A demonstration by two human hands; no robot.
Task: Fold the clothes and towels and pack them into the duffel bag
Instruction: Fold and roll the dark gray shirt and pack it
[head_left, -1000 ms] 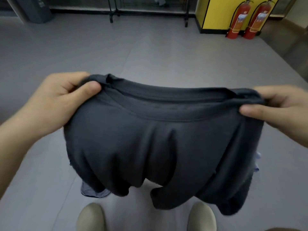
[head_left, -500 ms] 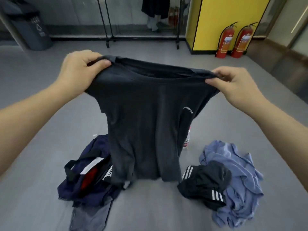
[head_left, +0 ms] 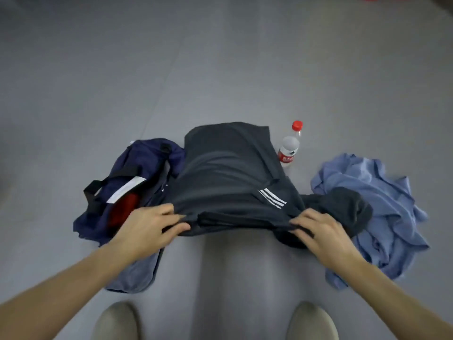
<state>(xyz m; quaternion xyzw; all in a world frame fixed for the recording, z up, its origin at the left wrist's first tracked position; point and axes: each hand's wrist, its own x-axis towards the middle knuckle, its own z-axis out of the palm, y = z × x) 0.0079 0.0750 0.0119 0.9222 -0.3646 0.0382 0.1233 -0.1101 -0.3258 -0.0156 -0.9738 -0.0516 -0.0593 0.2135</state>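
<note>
A smooth pale-grey floor (head_left: 220,57) fills the view, and everything lies on it. At the middle is the charcoal-grey cloth T-shirt (head_left: 228,173), stretched away from the person toward twelve o'clock, with its near edge bunched and raised at six o'clock. At three o'clock from the T-shirt, a crumpled light-blue fabric garment (head_left: 382,192) is heaped. At nine o'clock sits the slumped navy-blue fabric duffel bag (head_left: 144,158), with black webbing handles and a white stripe. The bag is open, something red (head_left: 127,204) shows inside, and the T-shirt's left side overlaps its edge. A rumpled black cloth garment (head_left: 343,204) lies between the T-shirt and the blue heap, touching both. Three white stripes show near the T-shirt's right edge, and I cannot tell which piece bears them. A flat slate-grey cloth (head_left: 137,273) lies at seven o'clock, partly under the left forearm. The left hand (head_left: 144,224) has its fingers clenched on the T-shirt's near left corner, thumb beneath the fold. The right hand (head_left: 323,231) pinches the near right corner, fingers curled into the fabric. Two beige rounded shoe toes (head_left: 115,320) sit at the bottom edge. At two o'clock, just beside the T-shirt, stands a clear plastic water bottle (head_left: 289,148) with a red cap and red label.
</note>
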